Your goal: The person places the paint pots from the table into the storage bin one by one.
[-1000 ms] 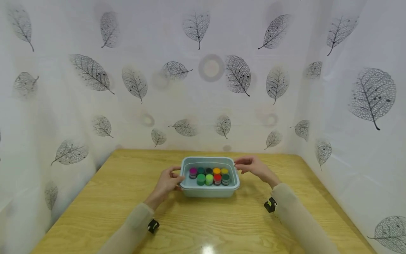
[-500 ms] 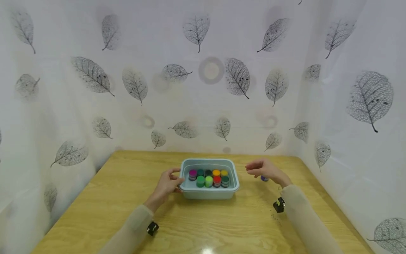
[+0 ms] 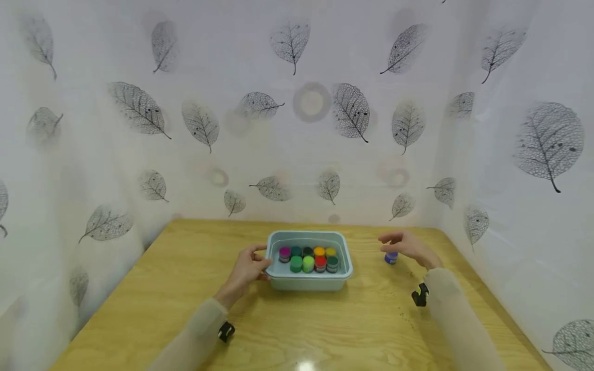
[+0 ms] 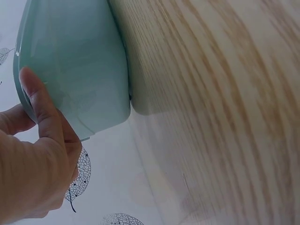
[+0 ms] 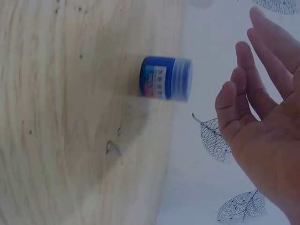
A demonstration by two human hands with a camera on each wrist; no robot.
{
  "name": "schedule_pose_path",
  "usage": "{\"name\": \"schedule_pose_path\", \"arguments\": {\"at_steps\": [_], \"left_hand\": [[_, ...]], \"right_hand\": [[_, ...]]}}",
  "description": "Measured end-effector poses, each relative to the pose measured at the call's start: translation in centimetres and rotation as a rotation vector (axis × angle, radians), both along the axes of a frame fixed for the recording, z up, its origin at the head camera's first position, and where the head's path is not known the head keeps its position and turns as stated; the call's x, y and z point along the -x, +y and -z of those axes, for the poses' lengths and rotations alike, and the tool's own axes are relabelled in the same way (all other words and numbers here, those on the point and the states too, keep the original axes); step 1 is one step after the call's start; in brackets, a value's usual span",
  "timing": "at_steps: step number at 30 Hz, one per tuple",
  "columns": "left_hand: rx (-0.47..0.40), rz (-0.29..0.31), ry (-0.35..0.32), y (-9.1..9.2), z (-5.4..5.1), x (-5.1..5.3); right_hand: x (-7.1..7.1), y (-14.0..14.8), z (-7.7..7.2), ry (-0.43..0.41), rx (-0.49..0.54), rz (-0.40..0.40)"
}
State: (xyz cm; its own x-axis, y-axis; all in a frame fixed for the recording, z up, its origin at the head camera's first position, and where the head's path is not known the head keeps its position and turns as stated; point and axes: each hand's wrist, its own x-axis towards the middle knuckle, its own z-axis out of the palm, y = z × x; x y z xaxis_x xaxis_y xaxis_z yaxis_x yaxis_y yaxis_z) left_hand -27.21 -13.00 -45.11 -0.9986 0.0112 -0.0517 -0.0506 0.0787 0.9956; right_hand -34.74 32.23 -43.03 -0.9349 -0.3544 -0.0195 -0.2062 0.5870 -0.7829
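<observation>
A pale blue-green plastic basin (image 3: pixel 311 284) stands on the table with several small paint jars (image 3: pixel 308 264) in it, lids of purple, green, orange, yellow, red and dark tones. My left hand (image 3: pixel 246 270) grips the basin's left rim between thumb and fingers; the left wrist view shows the fingers (image 4: pixel 44 110) against its outer wall. To the right of the basin, a blue paint jar (image 5: pixel 161 78) with a clear-edged lid stands upright on the table. Just above and behind it, my right hand (image 3: pixel 409 247) hovers with loosely bent fingers, apart from the jar and holding nothing.
The wooden table (image 3: pixel 287 330) runs to a leaf-print curtain (image 3: pixel 297 139) at the back and along both sides. Small dark specks (image 5: pixel 112 148) mark the wood near the blue jar. Both wrists carry small black cameras (image 3: pixel 419 294).
My right hand has moved from the basin's right rim out to the right, over the blue paint jar, which has come into view. The left hand keeps hold of the basin's left side.
</observation>
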Motion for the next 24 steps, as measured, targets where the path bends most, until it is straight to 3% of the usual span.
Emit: {"name": "schedule_pose_path", "arguments": {"at_steps": [15, 24], "left_hand": [[0.004, -0.009, 0.002, -0.1, -0.4, 0.3], [0.001, -0.001, 0.003, 0.0, -0.2, 0.5]], "right_hand": [[0.4, 1.8, 1.3, 0.034, -0.138, 0.040], [0.4, 2.2, 1.9, -0.039, -0.073, -0.033]]}}
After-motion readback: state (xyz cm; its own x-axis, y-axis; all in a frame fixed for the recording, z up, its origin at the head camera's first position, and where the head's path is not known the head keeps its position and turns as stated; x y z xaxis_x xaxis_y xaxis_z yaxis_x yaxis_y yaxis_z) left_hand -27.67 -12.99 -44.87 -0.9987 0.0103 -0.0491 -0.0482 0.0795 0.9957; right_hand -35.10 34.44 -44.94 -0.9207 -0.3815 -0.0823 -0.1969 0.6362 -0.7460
